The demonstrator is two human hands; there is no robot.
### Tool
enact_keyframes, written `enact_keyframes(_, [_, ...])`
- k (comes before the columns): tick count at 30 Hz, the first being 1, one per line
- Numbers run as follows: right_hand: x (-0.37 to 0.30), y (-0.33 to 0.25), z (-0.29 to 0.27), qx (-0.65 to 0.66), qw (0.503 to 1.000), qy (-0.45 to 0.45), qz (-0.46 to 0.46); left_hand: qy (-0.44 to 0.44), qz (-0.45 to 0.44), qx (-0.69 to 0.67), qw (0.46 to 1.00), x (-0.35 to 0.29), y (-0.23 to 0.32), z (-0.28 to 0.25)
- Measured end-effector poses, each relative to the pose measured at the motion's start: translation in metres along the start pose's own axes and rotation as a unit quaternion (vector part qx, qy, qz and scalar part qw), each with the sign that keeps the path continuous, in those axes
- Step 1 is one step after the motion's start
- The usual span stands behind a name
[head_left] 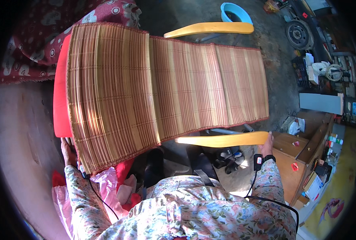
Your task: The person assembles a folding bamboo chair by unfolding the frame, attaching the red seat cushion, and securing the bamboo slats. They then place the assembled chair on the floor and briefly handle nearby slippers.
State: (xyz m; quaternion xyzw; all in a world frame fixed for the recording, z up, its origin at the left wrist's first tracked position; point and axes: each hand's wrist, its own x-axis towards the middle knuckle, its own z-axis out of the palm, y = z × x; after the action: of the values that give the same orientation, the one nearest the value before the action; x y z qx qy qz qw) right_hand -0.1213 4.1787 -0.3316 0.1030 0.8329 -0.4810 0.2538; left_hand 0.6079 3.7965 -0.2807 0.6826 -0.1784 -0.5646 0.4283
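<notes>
A folding lounge chair stands sideways before me, draped in a striped bamboo mat (186, 84) with a dark red bound edge. A red cushion (61, 94) sticks out from under the mat's left end. Two curved yellow armrests, a far armrest (210, 28) and a near armrest (222, 139), flank it. At the chair's near left corner, my left hand (68, 153) grips the chair back just below the cushion, its fingers partly hidden by the mat. My right hand (267, 145) is closed round the right end of the near armrest.
A patterned maroon blanket (34, 44) lies at the far left. Pink plastic bags (106, 182) sit by my left forearm. A light blue basin (236, 13) stands beyond the chair. To the right are a wooden cabinet (286, 150), a wheel (299, 34) and shelves. Shoes (229, 159) lie underneath.
</notes>
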Motion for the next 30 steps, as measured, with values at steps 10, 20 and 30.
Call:
enact_keyframes(10, [-0.021,-0.043,0.041,-0.034,0.999,-0.026,-0.031,0.022,-0.011,-0.003,1.000,-0.037,0.030,-0.014])
enact_keyframes(20, [-0.090,-0.068,0.061,0.059,0.988,-0.126,-0.061,0.033,0.089,0.017,0.995,-0.052,0.056,-0.025])
enact_keyframes(30, [-0.097,-0.056,0.044,-0.100,0.951,-0.136,-0.258,0.113,0.108,0.078,0.985,-0.034,0.064,-0.050])
